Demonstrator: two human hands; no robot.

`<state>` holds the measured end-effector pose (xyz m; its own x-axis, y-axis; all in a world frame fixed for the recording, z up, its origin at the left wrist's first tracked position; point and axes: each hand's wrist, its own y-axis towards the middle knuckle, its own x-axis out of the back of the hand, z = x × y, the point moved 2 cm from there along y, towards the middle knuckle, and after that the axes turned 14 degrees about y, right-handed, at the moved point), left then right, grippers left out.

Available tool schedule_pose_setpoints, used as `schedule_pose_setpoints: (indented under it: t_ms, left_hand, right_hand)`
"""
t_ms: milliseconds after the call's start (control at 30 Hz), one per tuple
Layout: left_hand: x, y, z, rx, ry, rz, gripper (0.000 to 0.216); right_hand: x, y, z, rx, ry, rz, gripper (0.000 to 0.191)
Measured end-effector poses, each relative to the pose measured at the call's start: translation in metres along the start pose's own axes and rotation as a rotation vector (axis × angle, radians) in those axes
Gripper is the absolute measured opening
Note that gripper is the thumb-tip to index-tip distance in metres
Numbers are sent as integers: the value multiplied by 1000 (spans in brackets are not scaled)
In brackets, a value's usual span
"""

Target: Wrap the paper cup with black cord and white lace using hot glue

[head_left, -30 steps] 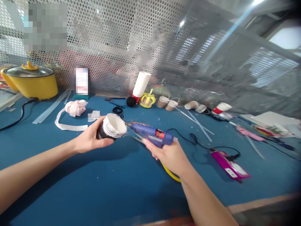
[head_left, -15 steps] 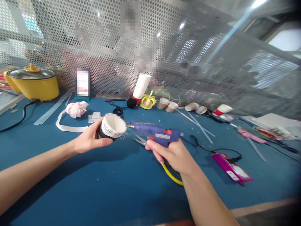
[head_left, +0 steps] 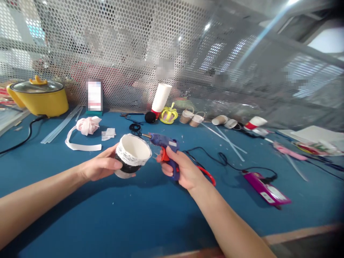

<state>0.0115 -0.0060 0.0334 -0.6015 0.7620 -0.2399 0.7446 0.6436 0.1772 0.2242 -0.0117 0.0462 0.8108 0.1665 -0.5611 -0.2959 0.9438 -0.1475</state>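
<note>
My left hand (head_left: 103, 165) is wrapped round a paper cup (head_left: 131, 166) with a black band and a white lace-like trim below its rim. The cup is tilted, so its white inside shows. In my right hand (head_left: 185, 168) is a blue hot glue gun (head_left: 168, 141) with an orange trigger. Its metal nozzle points left, just beyond the cup's far rim; I cannot tell whether they touch. Scissors with red handles (head_left: 208, 175) lie on the table, partly hidden behind my right hand. A coil of black cord (head_left: 134, 127) lies behind the cup.
Pale pink ribbon (head_left: 88, 125) lies at left, near a yellow electric pot (head_left: 40, 98). A stack of paper cups (head_left: 162, 96), a yellow crown-like piece (head_left: 168, 115) and small baskets (head_left: 186, 116) line the back. A purple power strip (head_left: 266, 188) and glue sticks (head_left: 229, 141) lie right.
The glue gun has turned from lying sideways to upright, its nozzle now behind the rim. The cup has come slightly right and nearer, showing more of its side.
</note>
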Motion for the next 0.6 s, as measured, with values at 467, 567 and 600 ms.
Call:
schedule_pose_setpoints:
  t_ms: [467, 567, 600]
  left_hand:
    - [2, 1, -3, 48, 141, -103, 63]
    - [4, 1, -3, 68, 215, -148, 64]
    - [4, 1, -2, 76, 235, -160, 63]
  right_hand:
    - [-4, -8, 6, 127, -531, -37, 40]
    - [-6, -12, 13, 229, -810, -116, 41]
    - [-7, -13, 15, 243, -871, -136, 42]
